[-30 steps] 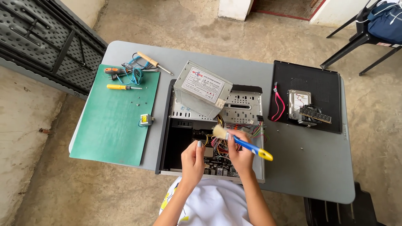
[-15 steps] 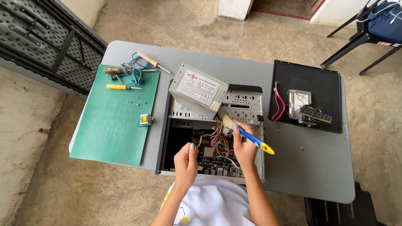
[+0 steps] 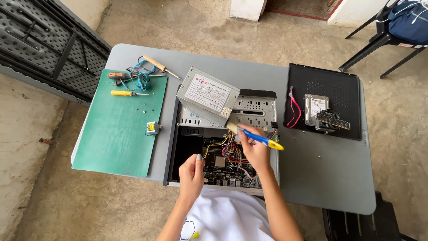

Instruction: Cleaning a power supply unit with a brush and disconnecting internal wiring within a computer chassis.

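An open computer case (image 3: 263,96) lies flat on the grey table (image 3: 321,178), showing its motherboard (image 3: 223,168) and a bundle of coloured cables (image 3: 229,151). A grey power supply (image 3: 207,94) rests tilted on the case's far left corner. My right hand (image 3: 255,151) holds a brush with a blue and yellow handle (image 3: 264,140); its bristles sit at the edge of the drive cage next to the power supply. My left hand (image 3: 192,172) is curled shut over the near part of the case, with nothing visible in it.
A green mat (image 3: 118,134) on the left carries a yellow screwdriver (image 3: 127,93), an orange one (image 3: 119,75), a soldering iron (image 3: 158,66) and a small yellow part (image 3: 152,128). A black side panel (image 3: 330,85) on the right holds a hard drive (image 3: 314,105), a memory stick (image 3: 333,120) and a red cable (image 3: 293,109).
My right hand has lifted the brush from over the cables to the drive cage edge. My left hand has drifted slightly left and nearer to me.
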